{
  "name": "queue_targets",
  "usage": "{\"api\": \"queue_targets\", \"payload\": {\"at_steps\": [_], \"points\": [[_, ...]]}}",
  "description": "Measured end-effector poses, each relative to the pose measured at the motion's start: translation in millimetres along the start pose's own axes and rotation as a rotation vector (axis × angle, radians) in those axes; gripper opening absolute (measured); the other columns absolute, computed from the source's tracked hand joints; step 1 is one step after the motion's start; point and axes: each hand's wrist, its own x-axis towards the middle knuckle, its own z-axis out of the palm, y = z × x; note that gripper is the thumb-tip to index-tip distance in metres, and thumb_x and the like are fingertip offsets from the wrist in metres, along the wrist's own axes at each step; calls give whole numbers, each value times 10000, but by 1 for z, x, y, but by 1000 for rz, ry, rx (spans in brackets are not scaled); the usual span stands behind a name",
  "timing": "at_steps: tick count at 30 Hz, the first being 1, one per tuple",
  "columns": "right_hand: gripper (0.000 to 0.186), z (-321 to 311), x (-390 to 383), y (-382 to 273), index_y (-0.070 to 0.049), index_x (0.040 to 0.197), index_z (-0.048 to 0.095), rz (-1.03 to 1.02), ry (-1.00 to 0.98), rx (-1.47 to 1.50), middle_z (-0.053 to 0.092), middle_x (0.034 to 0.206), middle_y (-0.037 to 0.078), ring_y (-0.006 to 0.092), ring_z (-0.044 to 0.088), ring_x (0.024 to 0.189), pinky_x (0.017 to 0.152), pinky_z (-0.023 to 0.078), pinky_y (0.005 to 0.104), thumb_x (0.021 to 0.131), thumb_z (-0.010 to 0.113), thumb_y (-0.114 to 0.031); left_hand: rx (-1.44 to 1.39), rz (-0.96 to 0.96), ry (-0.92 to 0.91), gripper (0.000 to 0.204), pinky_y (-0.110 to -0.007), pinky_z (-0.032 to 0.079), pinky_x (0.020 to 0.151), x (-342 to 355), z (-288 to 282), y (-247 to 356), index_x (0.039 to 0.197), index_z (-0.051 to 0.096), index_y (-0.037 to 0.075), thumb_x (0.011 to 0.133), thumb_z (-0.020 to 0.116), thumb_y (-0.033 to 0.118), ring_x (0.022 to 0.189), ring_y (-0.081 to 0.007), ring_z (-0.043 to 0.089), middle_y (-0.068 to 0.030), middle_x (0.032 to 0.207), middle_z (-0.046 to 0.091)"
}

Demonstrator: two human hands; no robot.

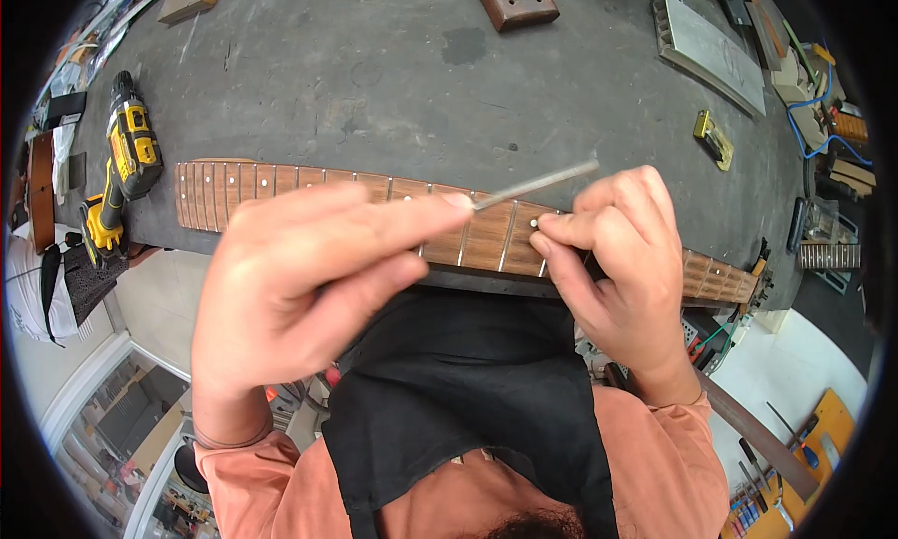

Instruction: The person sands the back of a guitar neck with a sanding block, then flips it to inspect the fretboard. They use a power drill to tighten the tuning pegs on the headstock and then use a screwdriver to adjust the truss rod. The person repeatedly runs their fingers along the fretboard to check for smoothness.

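A long brown fretboard (482,240) with metal frets and pale dots lies across the near edge of the bench. My left hand (299,258), slightly blurred, hovers over its left half. Its forefinger stretches along a thin grey metal bar (538,184), which sticks out past the fingertip up to the right; the grip behind that finger is hidden. My right hand (622,249) is curled at the fretboard's right part. Its thumb and forefinger are drawn together beside a white dot (534,223); anything between them is too small to make out.
A yellow-black cordless drill (134,146) lies at the left of the grey bench (374,81). Toward the back are a drilled wooden block (514,1) and a metal plate (716,53). A small yellow-black tool (714,140) rests at the right.
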Motion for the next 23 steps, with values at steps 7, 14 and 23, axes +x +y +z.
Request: {"api": "queue_targets", "payload": {"at_steps": [7, 14, 23], "points": [[320, 4, 11, -8, -62, 1142, 853, -3, -44, -35, 664, 1018, 86, 304, 629, 918, 816, 518, 434, 844, 914, 34, -295, -243, 265, 393, -307, 562, 851, -41, -5, -13, 1450, 825, -45, 1080, 813, 89, 992, -165, 756, -139, 1270, 859], [281, 10, 8, -8, -54, 1084, 830, -10, 50, -86, 693, 1020, 89, 315, 664, 922, 800, 540, 444, 831, 907, 42, -499, -442, 388, 421, -224, 369, 669, -85, 0, -25, 1501, 810, -10, 1107, 819, 138, 777, -17, 521, 30, 1003, 722], [277, 20, 15, -21, -39, 1167, 871, 11, 19, -73, 706, 1040, 93, 291, 663, 972, 872, 528, 421, 912, 855, 69, -537, -469, 398, 450, -234, 328, 616, -109, 0, -33, 1538, 794, 13, 1113, 824, 159, 716, -10, 485, 59, 903, 645]]}}
